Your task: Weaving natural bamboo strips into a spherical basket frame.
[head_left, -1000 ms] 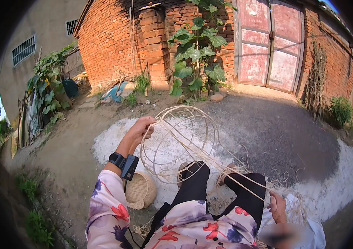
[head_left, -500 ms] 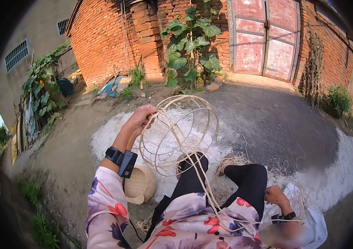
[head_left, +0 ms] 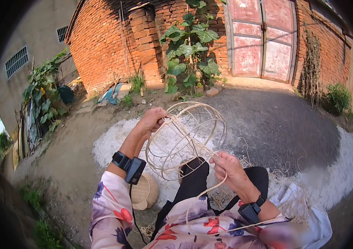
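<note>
An open, rounded wire basket frame (head_left: 222, 124) hangs in front of my knees. My left hand (head_left: 156, 118) pinches its upper left rim, where pale straw-coloured cord is gathered. The cord runs slanting down across the frame to my right hand (head_left: 226, 166), whose fingers are closed on it. From there a tail of cord (head_left: 203, 192) loops down over my lap and off to the right. Whether the left fingers also clamp the cord, I cannot tell exactly.
A finished woven basket (head_left: 146, 191) lies beside my left leg. Loose cord (head_left: 297, 205) piles on a white sack (head_left: 319, 224) at my right. Beyond are a climbing plant (head_left: 189, 50), a brick wall (head_left: 102, 50) and a faded red double door (head_left: 263, 41).
My right hand has come up from the cord pile on the right to grip the cord before my knees. My left hand and the wire frame have shifted slightly right.
</note>
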Available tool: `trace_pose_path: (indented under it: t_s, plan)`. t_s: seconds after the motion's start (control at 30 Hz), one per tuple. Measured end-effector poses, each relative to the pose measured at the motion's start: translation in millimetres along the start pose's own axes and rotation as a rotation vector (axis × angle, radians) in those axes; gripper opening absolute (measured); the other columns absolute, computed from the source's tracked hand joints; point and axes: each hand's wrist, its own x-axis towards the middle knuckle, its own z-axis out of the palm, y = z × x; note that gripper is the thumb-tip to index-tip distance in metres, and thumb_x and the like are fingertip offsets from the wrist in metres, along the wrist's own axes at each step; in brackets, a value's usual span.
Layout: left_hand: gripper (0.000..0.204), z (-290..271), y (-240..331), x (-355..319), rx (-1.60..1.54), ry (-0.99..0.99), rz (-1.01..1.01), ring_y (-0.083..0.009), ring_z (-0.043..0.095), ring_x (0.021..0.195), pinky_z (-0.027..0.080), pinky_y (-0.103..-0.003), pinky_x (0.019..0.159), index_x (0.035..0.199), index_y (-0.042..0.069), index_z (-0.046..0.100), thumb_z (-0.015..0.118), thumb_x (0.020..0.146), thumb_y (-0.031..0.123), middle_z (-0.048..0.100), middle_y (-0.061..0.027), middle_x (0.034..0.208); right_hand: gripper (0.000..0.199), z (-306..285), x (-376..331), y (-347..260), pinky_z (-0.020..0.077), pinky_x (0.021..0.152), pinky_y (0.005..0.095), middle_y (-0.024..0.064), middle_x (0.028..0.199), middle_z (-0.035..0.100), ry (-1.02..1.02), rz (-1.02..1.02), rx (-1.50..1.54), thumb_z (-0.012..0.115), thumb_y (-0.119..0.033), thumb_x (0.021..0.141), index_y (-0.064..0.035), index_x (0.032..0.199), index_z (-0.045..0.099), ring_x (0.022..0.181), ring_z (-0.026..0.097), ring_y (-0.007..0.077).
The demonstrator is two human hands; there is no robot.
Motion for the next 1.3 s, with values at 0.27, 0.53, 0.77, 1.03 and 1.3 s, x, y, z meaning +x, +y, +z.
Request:
trace_pose_path:
  t_s: [0.27, 0.53, 0.77, 1.03, 1.3]
  plan:
    - [0.014, -47.8, -32.5, 3.4, -0.300, 0.040, -0.178, -0.0043, 0.026, 0.038, 0.017, -0.021, 0.033, 0.077, 0.014, 0.051, 0.058, 0.089, 0.018, 0.039, 0.0048, 0.053, 0.016, -300.6, -193.1, 2.2, 0.0389, 0.050, 0.0307, 0.0040, 0.060, 0.054, 1.166, 0.036, -0.786, 0.057, -0.016, 0.080, -0.0017, 0.076, 0.062, 0.052, 0.050, 0.0131]
    - [0.016, -37.3, -29.5, 4.5, -0.292, 0.069, -0.178, -0.0039, 0.026, 0.038, 0.018, -0.021, 0.032, 0.076, 0.013, 0.050, 0.057, 0.090, 0.018, 0.039, 0.0046, 0.053, 0.041, -425.4, -332.2, 73.5, 0.0489, 0.058, 0.0461, 0.0256, 0.068, 0.062, 1.221, 0.586, -1.616, 0.069, -0.035, 0.071, 0.0051, 0.066, 0.063, 0.069, 0.066, 0.0359]
    - [0.015, -21.1, -12.0, 3.6, -0.216, 0.082, -0.155, -0.0045, 0.029, 0.037, 0.020, -0.021, 0.032, 0.077, 0.011, 0.051, 0.057, 0.089, 0.016, 0.042, 0.0032, 0.053, 0.020, -225.5, -133.6, 2.4, 0.0503, 0.065, 0.0456, 0.0184, 0.073, 0.065, 0.719, 0.164, -1.814, 0.062, -0.026, 0.074, -0.0057, 0.074, 0.066, 0.072, 0.064, 0.0364]
    - [0.013, 4.3, 6.1, 1.4, -0.060, 0.039, -0.057, -0.0041, 0.031, 0.039, 0.021, -0.021, 0.034, 0.077, 0.011, 0.053, 0.057, 0.088, 0.017, 0.043, 0.0043, 0.055, 0.049, -15.1, 10.5, -11.8, 0.0483, 0.079, 0.0405, 0.0171, 0.097, 0.065, 0.277, -0.731, -1.415, 0.072, -0.033, 0.076, 0.0007, 0.108, 0.057, 0.091, 0.063, 0.0345]
    - [0.014, -0.4, 3.2, -1.8, -0.008, 0.036, -0.046, -0.0042, 0.032, 0.041, 0.022, -0.021, 0.035, 0.079, 0.012, 0.055, 0.058, 0.089, 0.021, 0.041, 0.0052, 0.055, 0.019, -34.2, 8.8, 7.5, 0.0337, 0.055, 0.0191, -0.0064, 0.070, 0.053, 0.239, -0.229, -0.696, 0.065, -0.021, 0.087, -0.0029, 0.090, 0.063, 0.062, 0.044, 0.0020]
